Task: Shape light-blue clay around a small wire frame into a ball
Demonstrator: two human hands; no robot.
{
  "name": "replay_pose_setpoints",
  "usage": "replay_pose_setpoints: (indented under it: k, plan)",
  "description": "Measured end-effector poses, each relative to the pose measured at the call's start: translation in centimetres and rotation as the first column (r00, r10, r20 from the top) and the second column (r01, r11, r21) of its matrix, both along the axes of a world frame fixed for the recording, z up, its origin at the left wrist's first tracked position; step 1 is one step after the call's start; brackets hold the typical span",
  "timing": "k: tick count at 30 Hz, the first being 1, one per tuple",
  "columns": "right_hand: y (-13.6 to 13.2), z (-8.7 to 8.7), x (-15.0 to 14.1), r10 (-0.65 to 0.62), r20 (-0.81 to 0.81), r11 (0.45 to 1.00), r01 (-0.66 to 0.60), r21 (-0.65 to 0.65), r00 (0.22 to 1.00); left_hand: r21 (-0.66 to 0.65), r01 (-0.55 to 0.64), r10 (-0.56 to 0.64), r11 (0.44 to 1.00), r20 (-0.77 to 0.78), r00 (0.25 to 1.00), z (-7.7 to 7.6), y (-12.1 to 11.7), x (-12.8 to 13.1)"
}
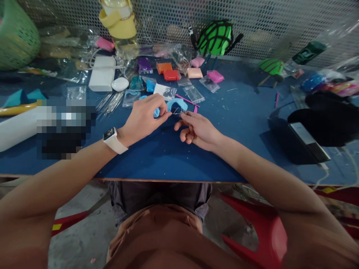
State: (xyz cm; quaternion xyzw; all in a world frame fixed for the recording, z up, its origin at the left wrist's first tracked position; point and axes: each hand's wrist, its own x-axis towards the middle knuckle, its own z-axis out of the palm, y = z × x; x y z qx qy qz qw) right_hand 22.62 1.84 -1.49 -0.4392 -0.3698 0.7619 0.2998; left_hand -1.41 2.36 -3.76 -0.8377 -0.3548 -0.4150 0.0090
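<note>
Between both grips, light-blue piece, wire

Panel, 1: pale grey, perforated with small holes, upright along the far side of the desk.
Desk, 1: blue top, thin brown front edge.
Floor: grey, concrete-like, scuffed; 1 small pink scrap at lower left.
Red furniture part, 1: smooth, curved, beneath the desk at right.
Red bar, 1: yellow patch, lower left.
Light: dim, diffuse.
</note>
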Motion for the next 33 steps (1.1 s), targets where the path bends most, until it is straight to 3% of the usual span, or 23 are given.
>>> replay_pose_setpoints:
  k: [10, 16, 20, 24, 28, 33]
  plan:
    - [0.2, 0.1, 1.1, 0.036, 0.325, 0.964, -0.118, 0.237, 0.945, -0.084, 0.067, -0.074, 0.994, -0.084, 0.994, 0.0, -0.2, -0.1]
    - [0.9, 0.3, 2.2, 0.008, 0.325, 0.933, -0.123, 0.337, 0.946, -0.069, 0.08, -0.086, 0.994, -0.089, 0.992, 0.1, -0.4, -0.2]
    - [1.0, 0.8, 2.2, 0.032, 0.31, 0.968, -0.107, 0.228, 0.95, -0.11, 0.043, -0.053, 0.993, -0.091, 0.994, 0.1, -0.2, -0.3]
    - [0.7, 1.2, 1.4, 0.037, 0.16, 0.996, -0.049, 0.076, 0.986, -0.106, 0.021, -0.025, 0.994, -0.034, 0.999, 0.0, 0.0, -0.3]
    - [0.3, 1.0, 0.9, 0.036, 0.096, 0.998, -0.041, 0.052, 0.995, -0.102, 0.022, -0.022, 0.995, -0.006, 1.0, 0.0, 0.0, -0.3]
    - [0.3, 0.3, 1.2, 0.045, 0.186, 0.992, -0.066, 0.109, 0.982, -0.129, -0.008, 0.003, 0.992, -0.04, 0.999, 0.0, -0.1, -0.3]
